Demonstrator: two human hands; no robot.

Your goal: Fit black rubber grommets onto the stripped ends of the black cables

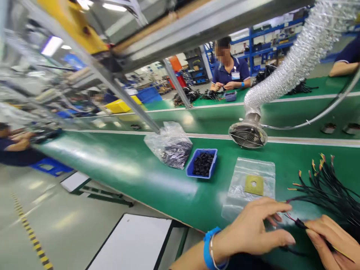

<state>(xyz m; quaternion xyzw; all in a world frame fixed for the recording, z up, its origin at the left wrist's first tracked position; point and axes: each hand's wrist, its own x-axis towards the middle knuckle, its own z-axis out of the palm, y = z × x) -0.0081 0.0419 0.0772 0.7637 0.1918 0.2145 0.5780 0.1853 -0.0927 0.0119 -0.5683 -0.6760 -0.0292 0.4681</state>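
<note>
My right hand (333, 240) pinches a cable (300, 224) with a black sheath or part near the fingertips, and thin coloured wires stick out of it to the left. A yellow wire runs below the right fingers. Beside these wires, my left hand (253, 228) has its thumb and index finger spread apart, and nothing shows gripped between them. A blue band (208, 249) circles the left wrist. Behind the right hand lies a bundle of black cables (332, 191) with stripped, coloured ends. Just beyond the left hand is a clear zip bag (239, 180) with a yellow-green square piece (254, 185) on or inside it.
A blue tray (215, 161) of small black parts stands on the green bench (126, 157), next to a plastic bag (174, 146) of dark parts. An extraction hood (249, 133) hangs from a silver duct (295, 60). Across the bench, a co-worker (232, 71) handles small parts.
</note>
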